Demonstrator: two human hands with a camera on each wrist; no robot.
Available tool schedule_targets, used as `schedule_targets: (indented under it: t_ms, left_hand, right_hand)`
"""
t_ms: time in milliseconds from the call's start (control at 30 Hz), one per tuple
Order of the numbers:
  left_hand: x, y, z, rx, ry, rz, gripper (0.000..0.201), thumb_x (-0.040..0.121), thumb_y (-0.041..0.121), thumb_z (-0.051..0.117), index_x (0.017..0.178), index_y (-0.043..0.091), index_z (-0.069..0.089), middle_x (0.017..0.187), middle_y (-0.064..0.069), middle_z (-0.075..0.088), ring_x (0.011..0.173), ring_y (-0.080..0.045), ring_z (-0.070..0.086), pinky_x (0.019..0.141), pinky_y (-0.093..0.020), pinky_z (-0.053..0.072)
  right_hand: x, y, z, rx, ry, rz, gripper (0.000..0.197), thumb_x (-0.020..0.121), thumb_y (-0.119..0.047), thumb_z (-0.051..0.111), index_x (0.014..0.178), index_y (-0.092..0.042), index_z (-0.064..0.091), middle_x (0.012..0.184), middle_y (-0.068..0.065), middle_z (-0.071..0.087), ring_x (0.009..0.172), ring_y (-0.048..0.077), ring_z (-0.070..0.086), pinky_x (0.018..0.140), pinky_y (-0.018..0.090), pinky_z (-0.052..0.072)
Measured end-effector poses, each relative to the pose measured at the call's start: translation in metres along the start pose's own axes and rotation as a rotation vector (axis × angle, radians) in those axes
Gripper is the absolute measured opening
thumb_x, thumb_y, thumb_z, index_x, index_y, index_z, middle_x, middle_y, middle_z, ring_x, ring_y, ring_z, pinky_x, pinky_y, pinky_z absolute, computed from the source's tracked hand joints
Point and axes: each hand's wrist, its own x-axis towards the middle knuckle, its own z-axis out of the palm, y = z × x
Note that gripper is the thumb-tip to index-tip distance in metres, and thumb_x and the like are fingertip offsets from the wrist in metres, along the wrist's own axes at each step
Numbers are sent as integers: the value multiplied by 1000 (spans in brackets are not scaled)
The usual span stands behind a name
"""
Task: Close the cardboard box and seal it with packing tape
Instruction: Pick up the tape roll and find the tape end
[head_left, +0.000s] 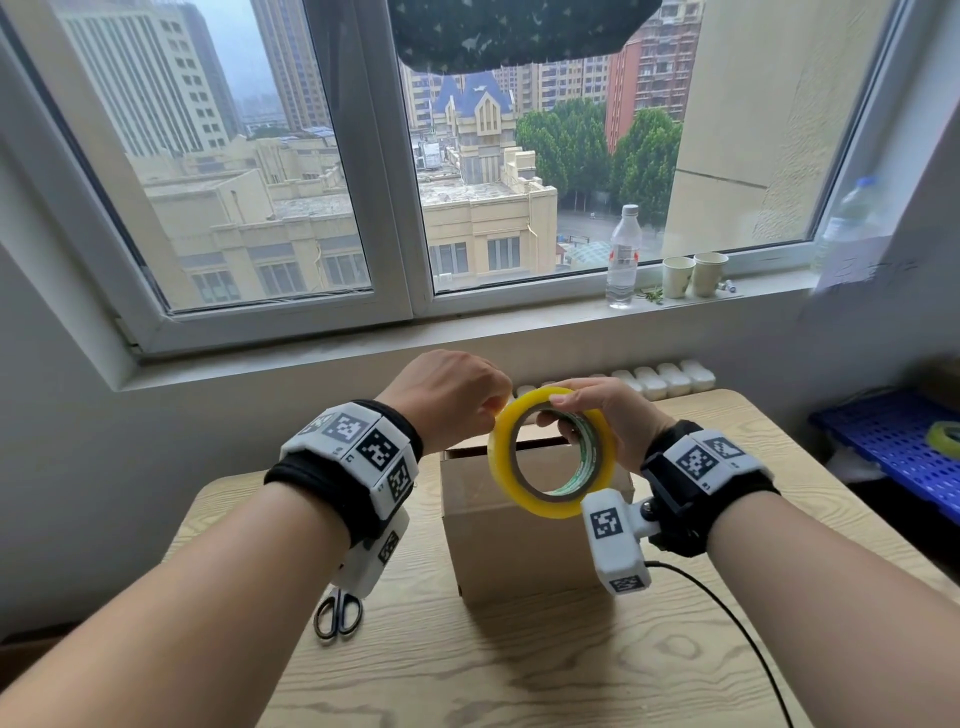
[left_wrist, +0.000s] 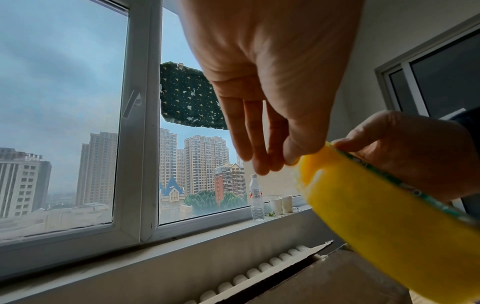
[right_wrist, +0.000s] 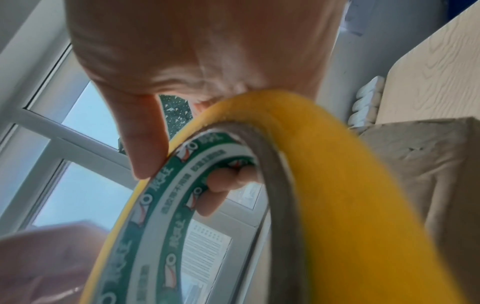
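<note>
A yellow packing tape roll (head_left: 500, 467) (left_wrist: 376, 216) (right_wrist: 350, 205) is held upright in the air just above the brown cardboard box (head_left: 519, 551) (left_wrist: 337, 277) (right_wrist: 415, 164). My right hand (head_left: 566, 410) (right_wrist: 182, 174) grips the roll, thumb on the outer rim and fingers hooked through the green-printed core. My left hand (head_left: 483, 405) (left_wrist: 272, 160) pinches at the roll's upper left rim with thumb and fingertips. The box stands mid-table with its top flaps down. A narrow gap shows along its far edge.
Black-handled scissors (head_left: 337, 613) lie left of the box on the wooden table (head_left: 519, 675). A black cable (head_left: 727, 613) trails at the right. On the sill stand a water bottle (head_left: 622, 260) and paper cups (head_left: 693, 275). At the right is a blue crate (head_left: 893, 447).
</note>
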Motion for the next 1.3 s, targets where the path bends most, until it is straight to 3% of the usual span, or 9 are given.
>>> schedule_targets:
  t_ms: [167,300,500,667,833,933,1033,1133,1300]
  left_hand:
    - [-8,-2,-2,-87,-14,-66,7,85,27,61,78,25,63,81,7,68,79,-15,63,71,-31,54]
    - [-10,-4,0,-121,24,-62,11,88,32,60,82,24,64,84,8,67,80,-13,63,72,-30,53]
    - [-8,9,0,-384,200,-93,18,77,24,60,60,17,56,81,3,68,71,-20,62,66,-37,52]
    - [-2,15,-12,-577,335,-168,19,73,20,60,56,26,54,77,0,69,73,-18,64,69,-40,55]
    - [6,8,-17,-613,320,-248,20,71,25,56,69,9,68,74,-7,70,74,-24,65,70,-42,55]
    - [9,6,-17,-601,310,-259,12,75,18,62,71,9,68,72,-9,69,72,-26,65,69,-43,56]
    - [13,3,-21,-628,277,-302,12,78,15,64,73,5,69,71,-15,67,62,-21,58,63,-34,52]
    - [17,0,-25,-653,176,-346,15,79,12,64,71,0,67,67,-13,67,57,-13,54,62,-27,47]
    - [24,-13,-17,-718,91,-491,17,85,12,62,74,-1,67,72,-10,71,66,-16,67,67,-25,56]
  right_hand:
    - [-2,-1,-1,-20,-30,-1,53,69,-21,57,114,7,60,96,16,60,82,16,58,60,22,44]
    - [-4,-3,-2,29,-53,36,51,70,-22,58,114,6,60,93,14,58,78,15,55,57,19,45]
    - [-11,-7,-1,207,-100,113,34,74,-24,59,100,-3,62,85,9,62,67,16,51,63,25,43]
    - [-9,-9,5,260,-46,145,39,87,-40,60,107,-7,63,90,12,62,79,23,57,71,35,49]
    - [-7,1,9,196,41,214,64,80,-53,59,123,-6,58,117,20,64,104,34,61,90,50,49]
    - [-8,4,7,159,70,238,57,77,-47,63,116,-6,60,105,16,67,91,28,66,74,40,57]
    - [-11,7,0,50,97,239,26,91,-22,61,109,-4,62,94,13,68,73,21,69,58,28,56]
    - [-13,9,-8,71,91,242,20,89,-5,60,109,-1,62,94,16,69,67,20,70,58,29,58]
    - [-5,11,-13,-95,149,186,11,92,-6,57,99,1,63,81,17,67,62,22,67,59,30,59]
